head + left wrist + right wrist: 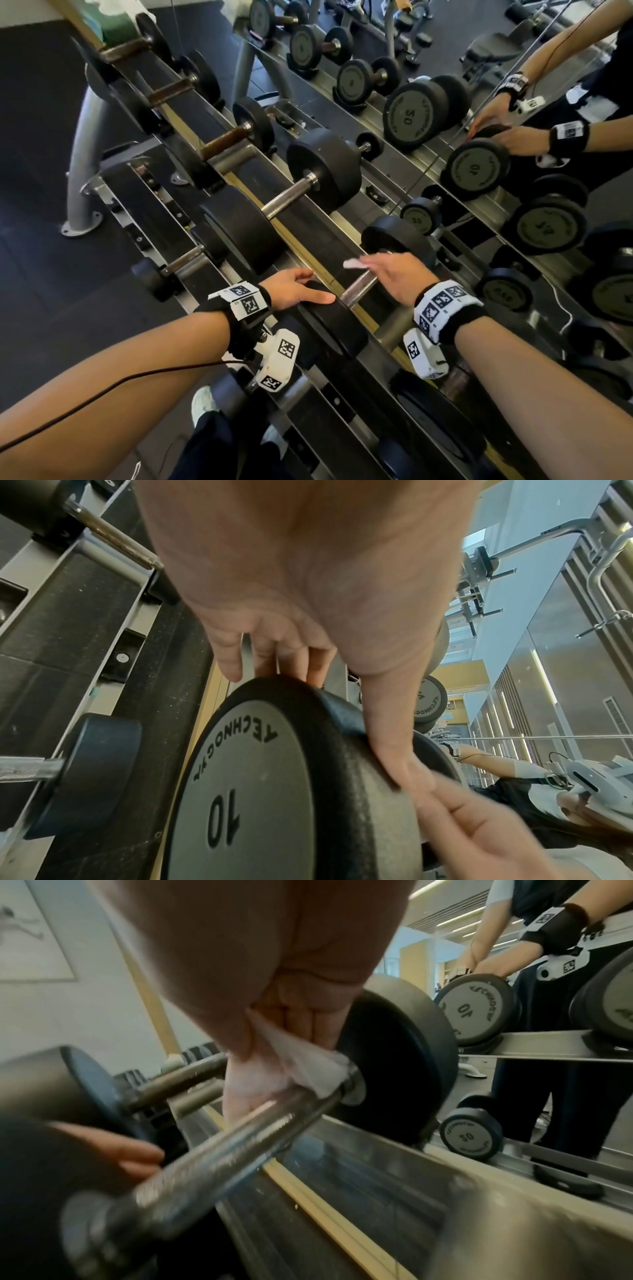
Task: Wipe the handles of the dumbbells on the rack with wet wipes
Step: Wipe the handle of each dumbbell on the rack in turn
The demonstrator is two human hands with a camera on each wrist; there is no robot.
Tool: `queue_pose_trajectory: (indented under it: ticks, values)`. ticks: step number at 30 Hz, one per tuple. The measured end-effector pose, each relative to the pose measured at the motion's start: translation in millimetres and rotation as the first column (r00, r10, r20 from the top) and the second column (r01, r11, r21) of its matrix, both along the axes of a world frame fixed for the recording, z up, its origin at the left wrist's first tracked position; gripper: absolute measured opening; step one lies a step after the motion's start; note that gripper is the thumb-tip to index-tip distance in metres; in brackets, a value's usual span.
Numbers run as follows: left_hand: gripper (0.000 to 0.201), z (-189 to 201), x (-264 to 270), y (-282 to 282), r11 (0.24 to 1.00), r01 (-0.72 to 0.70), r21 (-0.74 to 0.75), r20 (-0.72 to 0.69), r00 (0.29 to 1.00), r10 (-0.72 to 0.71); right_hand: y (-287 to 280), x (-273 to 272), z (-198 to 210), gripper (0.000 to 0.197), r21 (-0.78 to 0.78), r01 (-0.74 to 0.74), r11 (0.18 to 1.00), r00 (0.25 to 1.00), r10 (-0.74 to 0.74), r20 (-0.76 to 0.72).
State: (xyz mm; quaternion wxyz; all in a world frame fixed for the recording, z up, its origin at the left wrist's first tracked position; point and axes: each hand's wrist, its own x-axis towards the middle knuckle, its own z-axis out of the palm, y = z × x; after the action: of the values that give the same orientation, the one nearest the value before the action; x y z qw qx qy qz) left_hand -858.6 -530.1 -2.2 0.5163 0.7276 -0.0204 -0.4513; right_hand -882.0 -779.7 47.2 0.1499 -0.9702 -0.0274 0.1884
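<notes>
Left hand (pixel 294 287) fingers lie flat on the black "10" dumbbell head (pixel 274 777); right hand (pixel 400 274) pinches a white wipe (pixel 308 1066) above its knurled steel handle (pixel 222 1153).

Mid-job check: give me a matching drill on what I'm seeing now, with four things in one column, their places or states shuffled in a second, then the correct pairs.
Things
1. left hand
2. right hand
3. white wet wipe
4. knurled chrome handle of the black dumbbell marked 10

Places or states
A. held in the fingers, at the far end of the handle
B. rests on the near black weight head
C. bare metal, spans the two heads
D. holds the wipe over the handle

Pairs: 1-B, 2-D, 3-A, 4-C
</notes>
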Motion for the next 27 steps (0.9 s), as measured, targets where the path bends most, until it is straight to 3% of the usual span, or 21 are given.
queue_pose_trajectory:
  ticks: [2,6,11,16,19,23,25,27]
  values:
    - [0.116,1,0,0,1.000,-0.002,0.007,-0.012,1.000,0.003,-5,-7,-12,0.037,0.030,-0.071,0.997,0.995,0.073,-0.066]
    - [0.112,2,0,0,1.000,-0.002,0.015,-0.014,1.000,0.002,-16,-7,-29,0.042,0.163,-0.135,0.977,0.991,0.134,0.016]
    - [0.102,1,0,-1,1.000,0.000,0.022,-0.016,1.000,0.000,-10,-14,-34,0.032,0.152,-0.240,0.959,0.963,0.215,0.162]
    - [0.092,0,0,-2,0.999,-0.013,0.032,-0.014,1.000,0.014,5,-33,-43,0.055,0.122,-0.312,0.942,0.949,0.303,0.086]
    - [0.091,2,0,-1,0.999,0.000,0.038,-0.017,1.000,0.000,-7,-21,-32,0.058,0.066,-0.236,0.970,0.972,0.235,0.013]
    - [0.091,3,2,-1,0.999,0.018,0.041,-0.029,0.999,-0.017,-17,-12,-23,0.057,-0.009,0.029,1.000,0.999,-0.029,0.042]
    - [0.091,3,2,-1,0.999,0.019,0.042,-0.030,0.999,-0.017,-7,-16,-24,0.062,-0.075,-0.049,0.996,0.999,0.047,-0.023]
    - [0.091,2,2,-2,0.999,0.012,0.039,-0.033,0.999,-0.010,8,-28,-27,0.071,-0.133,-0.256,0.958,0.963,0.239,-0.126]
